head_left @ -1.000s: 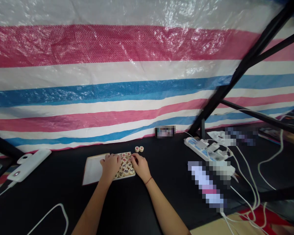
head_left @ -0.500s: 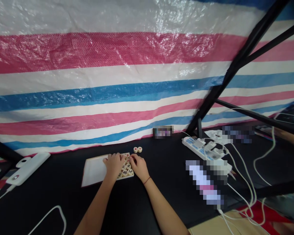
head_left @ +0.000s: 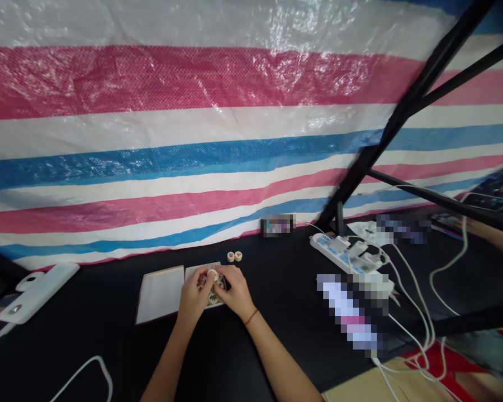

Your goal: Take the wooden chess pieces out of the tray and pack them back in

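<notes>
Both my hands are over an open box [head_left: 193,270] of round xiangqi pieces [head_left: 213,298], pale discs marked with characters. My left hand [head_left: 196,289] curls around pieces from the left, its thumb near a raised piece [head_left: 213,274]. From the right, my right hand [head_left: 235,290] closes around the same cluster, fingers at the far side and thumb at the near side. Many of the pieces are hidden beneath my fingers. The box's white-lined lid [head_left: 161,296] lies folded open to the left. Two pieces with red characters [head_left: 231,256] rest beyond the box on the black table.
A white power strip [head_left: 339,254] with plugs and cables stands at right, beside a pixelated phone-like item [head_left: 350,312]. A small blurred device [head_left: 278,225] is at the back. A white power bank-like object [head_left: 37,293] lies at left. Striped sheeting [head_left: 171,167] hangs behind.
My hands have closed in on the pieces and gathered them together, baring part of the box's far left floor. One piece now sits raised between my hands.
</notes>
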Motion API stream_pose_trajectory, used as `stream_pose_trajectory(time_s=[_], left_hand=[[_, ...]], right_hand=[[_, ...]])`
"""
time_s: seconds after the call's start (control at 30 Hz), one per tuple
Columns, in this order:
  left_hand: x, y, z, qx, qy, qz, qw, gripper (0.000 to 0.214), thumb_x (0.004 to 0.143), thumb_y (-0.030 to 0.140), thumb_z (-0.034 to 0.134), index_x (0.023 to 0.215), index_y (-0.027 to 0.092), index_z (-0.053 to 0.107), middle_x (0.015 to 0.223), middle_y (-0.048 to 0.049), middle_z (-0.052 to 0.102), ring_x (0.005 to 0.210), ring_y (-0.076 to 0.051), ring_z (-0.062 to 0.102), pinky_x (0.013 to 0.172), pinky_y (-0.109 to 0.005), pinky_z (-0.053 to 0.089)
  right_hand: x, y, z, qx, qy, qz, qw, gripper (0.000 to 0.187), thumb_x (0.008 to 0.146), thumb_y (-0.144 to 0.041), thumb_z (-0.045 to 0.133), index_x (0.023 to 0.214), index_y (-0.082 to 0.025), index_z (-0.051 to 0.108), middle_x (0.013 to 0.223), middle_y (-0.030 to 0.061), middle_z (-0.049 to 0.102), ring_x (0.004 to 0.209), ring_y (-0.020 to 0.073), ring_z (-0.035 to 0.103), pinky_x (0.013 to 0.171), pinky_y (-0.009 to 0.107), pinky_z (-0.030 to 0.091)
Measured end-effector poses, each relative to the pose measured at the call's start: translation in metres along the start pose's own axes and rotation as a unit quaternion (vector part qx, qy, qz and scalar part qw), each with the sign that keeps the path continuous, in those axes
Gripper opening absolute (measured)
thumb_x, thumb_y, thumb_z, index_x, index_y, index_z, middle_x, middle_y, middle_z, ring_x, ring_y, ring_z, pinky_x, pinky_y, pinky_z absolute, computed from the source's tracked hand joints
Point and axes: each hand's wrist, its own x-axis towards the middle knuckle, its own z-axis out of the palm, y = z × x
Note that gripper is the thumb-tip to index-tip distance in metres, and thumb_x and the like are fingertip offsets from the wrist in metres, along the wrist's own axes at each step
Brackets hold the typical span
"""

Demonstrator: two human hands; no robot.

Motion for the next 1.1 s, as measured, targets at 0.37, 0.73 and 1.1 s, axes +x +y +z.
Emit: stream_pose_trajectory(time_s=[0.37,0.73,1.1], left_hand=[[-0.005,-0.039,0.000,-0.153,0.131,0.032,0.979,0.034,0.081,0.047,0.057,0.099,0.019,0.062,0.106,-0.0086,0.067,0.099,-0.021,0.065,0.088,-0.034,0.055],[-0.013,-0.028,0.001,-0.032,0.080,0.114,0.990,0.032,0.085,0.041,0.055,0.110,0.022,0.062,0.096,-0.0052,0.066,0.081,-0.016,0.065,0.078,-0.029,0.055],[-0.020,-0.029,0.010,0.039,0.040,0.155,0.986,0.035,0.087,0.035,0.053,0.120,0.024,0.057,0.099,-0.0062,0.068,0.092,-0.020,0.064,0.088,-0.035,0.051]], right_hand=[[0.000,0.075,-0.040,-0.173,0.154,0.197,0.953,0.023,0.082,-0.030,0.053,0.096,-0.018,0.066,0.093,0.0091,0.068,0.093,0.0242,0.056,0.084,0.038,0.043],[0.006,0.040,-0.032,-0.136,0.108,0.168,0.970,0.020,0.083,-0.030,0.053,0.095,-0.019,0.066,0.100,0.0096,0.067,0.098,0.0236,0.056,0.086,0.038,0.042],[0.008,-0.007,-0.018,0.105,0.028,0.162,0.981,0.026,0.081,-0.033,0.059,0.102,-0.019,0.065,0.092,0.0055,0.069,0.076,0.0160,0.064,0.069,0.026,0.053]])
